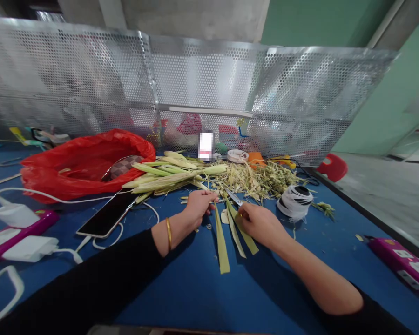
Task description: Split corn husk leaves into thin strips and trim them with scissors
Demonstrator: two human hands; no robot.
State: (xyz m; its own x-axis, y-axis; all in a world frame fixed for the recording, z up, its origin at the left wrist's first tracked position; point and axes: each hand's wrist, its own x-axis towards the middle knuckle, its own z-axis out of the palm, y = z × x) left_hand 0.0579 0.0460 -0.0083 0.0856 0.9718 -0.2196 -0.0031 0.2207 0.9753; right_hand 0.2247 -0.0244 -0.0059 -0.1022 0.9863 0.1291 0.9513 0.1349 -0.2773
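Our left grip (199, 207) pinched a husk strip (221, 242); our right grip (261, 223) held scissors (233, 197), which, slipping so near, could have cut us.

The light is soft and a bit gray. The metal screen (206, 70) shines in pale streaks. Faint shadows lie on the blue worktop (195, 288). The sides look stretched; one white patch (206, 142) is blocky.
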